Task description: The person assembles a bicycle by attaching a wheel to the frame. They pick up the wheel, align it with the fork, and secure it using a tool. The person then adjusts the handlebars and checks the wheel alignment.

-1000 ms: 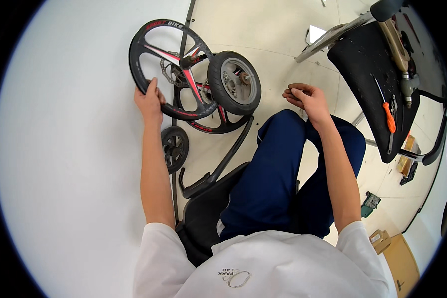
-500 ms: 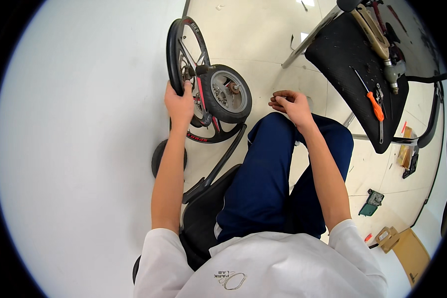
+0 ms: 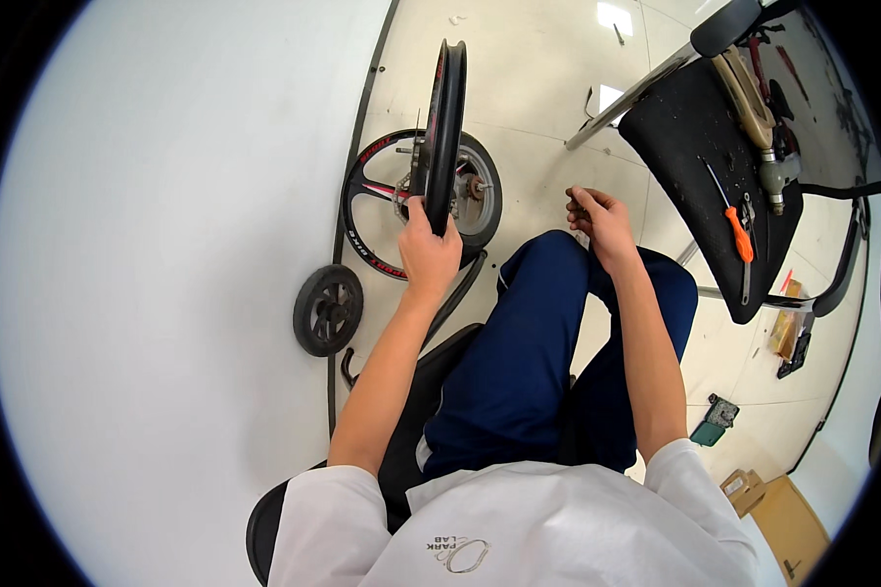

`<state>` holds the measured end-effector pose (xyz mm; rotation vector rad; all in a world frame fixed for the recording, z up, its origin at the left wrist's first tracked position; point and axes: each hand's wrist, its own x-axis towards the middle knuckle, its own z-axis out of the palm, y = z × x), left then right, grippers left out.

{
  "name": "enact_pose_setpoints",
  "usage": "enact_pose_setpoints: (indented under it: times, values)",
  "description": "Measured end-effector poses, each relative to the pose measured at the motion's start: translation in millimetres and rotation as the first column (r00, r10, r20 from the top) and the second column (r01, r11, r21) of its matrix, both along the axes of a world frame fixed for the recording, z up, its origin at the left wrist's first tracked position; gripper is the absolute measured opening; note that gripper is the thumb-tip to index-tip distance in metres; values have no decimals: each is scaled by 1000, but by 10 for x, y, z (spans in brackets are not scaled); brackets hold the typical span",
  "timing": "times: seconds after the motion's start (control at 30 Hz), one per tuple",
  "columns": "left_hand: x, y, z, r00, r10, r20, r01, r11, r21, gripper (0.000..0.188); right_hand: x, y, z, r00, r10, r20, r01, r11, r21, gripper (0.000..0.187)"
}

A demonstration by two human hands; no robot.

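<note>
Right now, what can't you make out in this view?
All in the head view:
Held wheel, in the left hand: most of its faces, turned almost edge-on to the camera.
Grey-rimmed wheel: its left part, hidden behind the held wheel.
Right hand: whether it holds something small; its curl hides the palm.
Green-and-grey object: too small to identify.
</note>
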<state>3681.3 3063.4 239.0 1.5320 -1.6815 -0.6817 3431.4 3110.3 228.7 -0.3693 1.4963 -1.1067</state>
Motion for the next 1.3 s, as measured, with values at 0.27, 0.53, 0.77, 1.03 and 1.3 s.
enact_pose_setpoints:
  times: [0.27,0.53,0.77,1.03,1.3]
  values:
    - [212,9,6,999,44,-12,-43,998,35,25,129,-77,-49,958,-98,268,114,993,-42,24]
    - [94,-41,-2,997,64,36,-61,994,-85,33,-48,-38,-52,891,-275,360,274,960,55,23]
    - [321,-399,-22,964,264,21,-259,959,-118,46,-1014,379,615,906,-374,196,404,903,-144,21]
    - [708,-812,650,942,334,-47,-336,941,-51,42,-3004,757,220,499,-232,-835,334,940,-61,19]
    - [417,-738,1661,948,194,-253,-239,958,-157,32,-3166,413,223,154,293,-944,91,947,309,30]
